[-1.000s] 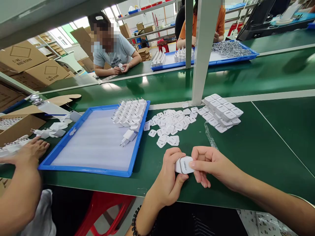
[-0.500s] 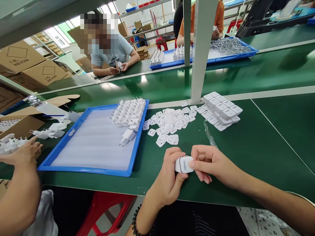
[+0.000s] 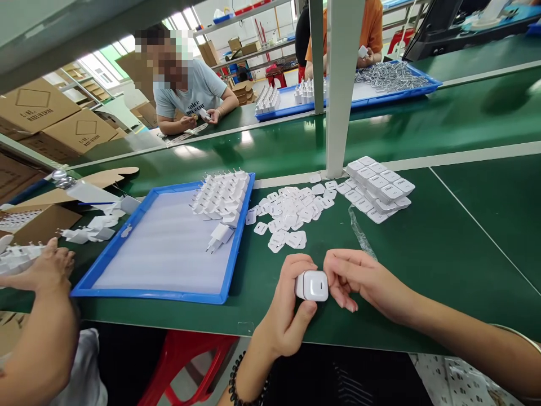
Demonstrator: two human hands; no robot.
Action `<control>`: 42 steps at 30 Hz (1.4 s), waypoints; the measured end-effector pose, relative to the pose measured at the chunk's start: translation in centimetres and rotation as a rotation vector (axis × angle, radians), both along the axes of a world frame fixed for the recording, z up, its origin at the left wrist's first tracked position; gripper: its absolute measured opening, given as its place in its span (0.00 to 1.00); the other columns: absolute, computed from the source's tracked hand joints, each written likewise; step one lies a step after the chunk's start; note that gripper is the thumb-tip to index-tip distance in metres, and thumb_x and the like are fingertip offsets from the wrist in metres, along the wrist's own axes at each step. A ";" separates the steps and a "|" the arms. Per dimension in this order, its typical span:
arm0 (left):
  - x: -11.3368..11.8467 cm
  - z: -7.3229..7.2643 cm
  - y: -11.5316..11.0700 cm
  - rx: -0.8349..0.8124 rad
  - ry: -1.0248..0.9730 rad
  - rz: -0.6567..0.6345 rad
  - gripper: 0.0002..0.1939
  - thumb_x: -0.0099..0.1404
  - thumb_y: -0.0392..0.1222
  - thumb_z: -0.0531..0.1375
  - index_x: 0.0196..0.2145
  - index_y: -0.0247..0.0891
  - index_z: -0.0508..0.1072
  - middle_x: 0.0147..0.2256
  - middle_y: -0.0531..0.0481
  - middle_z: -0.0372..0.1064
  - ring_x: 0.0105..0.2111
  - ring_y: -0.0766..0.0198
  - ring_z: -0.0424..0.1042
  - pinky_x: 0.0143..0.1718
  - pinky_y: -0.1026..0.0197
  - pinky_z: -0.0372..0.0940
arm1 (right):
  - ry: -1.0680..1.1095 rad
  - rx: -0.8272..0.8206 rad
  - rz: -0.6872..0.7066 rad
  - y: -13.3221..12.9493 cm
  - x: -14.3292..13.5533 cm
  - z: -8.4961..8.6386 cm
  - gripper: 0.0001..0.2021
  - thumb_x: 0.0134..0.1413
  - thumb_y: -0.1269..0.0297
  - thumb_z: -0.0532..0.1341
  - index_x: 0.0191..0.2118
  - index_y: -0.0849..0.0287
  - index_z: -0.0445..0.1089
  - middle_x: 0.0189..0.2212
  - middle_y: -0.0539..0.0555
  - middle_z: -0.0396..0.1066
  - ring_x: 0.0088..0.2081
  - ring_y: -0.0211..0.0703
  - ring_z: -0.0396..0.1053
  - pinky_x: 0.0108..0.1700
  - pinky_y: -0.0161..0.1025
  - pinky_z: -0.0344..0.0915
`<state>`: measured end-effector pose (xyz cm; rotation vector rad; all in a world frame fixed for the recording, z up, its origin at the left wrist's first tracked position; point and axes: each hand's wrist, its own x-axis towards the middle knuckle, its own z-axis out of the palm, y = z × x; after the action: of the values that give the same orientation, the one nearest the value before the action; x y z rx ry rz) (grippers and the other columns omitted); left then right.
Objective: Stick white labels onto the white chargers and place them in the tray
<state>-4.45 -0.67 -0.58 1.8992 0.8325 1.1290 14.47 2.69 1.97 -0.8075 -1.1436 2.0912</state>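
Observation:
My left hand [image 3: 287, 310] is closed around a white plug charger [image 3: 316, 286], its glossy end with a small dark slot turned up towards me. My right hand [image 3: 350, 276] is right beside that end, fingers curled together. What they hold, if anything, is hidden. Beyond my hands lies a loose heap of small white rounded-square cards [image 3: 291, 208]. Stacked sheets of similar printed squares [image 3: 380, 186] lie to the right of the heap. Left of it, a blue-rimmed tray [image 3: 156, 294] holds rows of white plug chargers [image 3: 222, 194], pins up, with one lying apart.
A co-worker's hand [image 3: 53, 265] rests by more chargers at the far left, near an open carton [image 3: 42, 223]. A white post [image 3: 338, 90] rises at the table's back edge. Clear plastic film [image 3: 361, 234] lies beyond my right hand. Other people sit across the bench.
The charger's end showed a printed face under my right thumb; now it shows a plain face with a slot. My right hand has shifted slightly left, its fingers more curled.

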 end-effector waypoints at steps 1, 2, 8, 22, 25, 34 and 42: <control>0.0 0.1 -0.1 -0.015 -0.047 -0.017 0.17 0.72 0.49 0.49 0.54 0.39 0.61 0.45 0.43 0.59 0.44 0.57 0.60 0.44 0.55 0.58 | 0.042 -0.025 -0.006 0.0 0.0 0.0 0.20 0.61 0.48 0.57 0.26 0.59 0.65 0.17 0.48 0.67 0.18 0.33 0.60 0.21 0.31 0.54; -0.1 0.1 -0.1 -0.040 -0.095 -0.030 0.17 0.71 0.50 0.49 0.52 0.39 0.63 0.44 0.43 0.61 0.43 0.57 0.61 0.43 0.55 0.58 | 0.070 -0.047 -0.015 0.1 -0.1 0.0 0.21 0.62 0.47 0.55 0.27 0.59 0.65 0.17 0.49 0.66 0.18 0.33 0.59 0.22 0.31 0.55; -0.3 0.3 -0.6 -0.355 -0.353 -0.019 0.19 0.69 0.56 0.50 0.44 0.38 0.66 0.36 0.47 0.64 0.33 0.62 0.61 0.33 0.59 0.57 | 0.037 -0.097 -0.043 0.0 -0.5 -0.3 0.22 0.61 0.46 0.56 0.27 0.60 0.66 0.18 0.49 0.64 0.20 0.33 0.57 0.24 0.33 0.54; 0.0 1.3 -0.4 -0.145 -0.312 0.040 0.12 0.59 0.49 0.63 0.33 0.38 0.68 0.24 0.53 0.63 0.23 0.69 0.58 0.24 0.65 0.52 | -0.107 -0.034 -0.124 -0.3 -1.4 -1.6 0.19 0.57 0.48 0.60 0.27 0.59 0.65 0.19 0.47 0.63 0.23 0.35 0.56 0.27 0.34 0.53; 0.0 1.4 -0.5 -0.119 -0.291 0.077 0.12 0.58 0.48 0.63 0.31 0.38 0.68 0.22 0.53 0.63 0.21 0.70 0.58 0.22 0.65 0.52 | -0.125 -0.023 -0.140 -0.3 -1.4 -1.5 0.18 0.57 0.48 0.60 0.26 0.59 0.65 0.19 0.47 0.62 0.23 0.35 0.56 0.27 0.35 0.53; -0.3 0.8 -0.6 -0.139 -0.306 0.097 0.12 0.54 0.47 0.65 0.27 0.37 0.69 0.20 0.52 0.63 0.19 0.69 0.57 0.21 0.64 0.52 | -0.161 -0.012 -0.140 -0.3 -1.5 -1.5 0.18 0.56 0.48 0.60 0.26 0.58 0.64 0.19 0.47 0.62 0.23 0.35 0.55 0.27 0.35 0.52; -0.1 1.8 -0.4 -0.347 -0.440 0.013 0.24 0.66 0.57 0.48 0.29 0.35 0.72 0.25 0.45 0.67 0.25 0.61 0.63 0.28 0.59 0.58 | -0.194 -0.002 -0.118 -0.6 -1.3 -1.4 0.18 0.59 0.49 0.58 0.27 0.58 0.65 0.20 0.47 0.62 0.23 0.36 0.55 0.27 0.35 0.53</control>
<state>-4.58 -1.05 1.19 1.2998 0.7335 1.2564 13.18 2.05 0.59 -1.0717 -1.1635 1.9504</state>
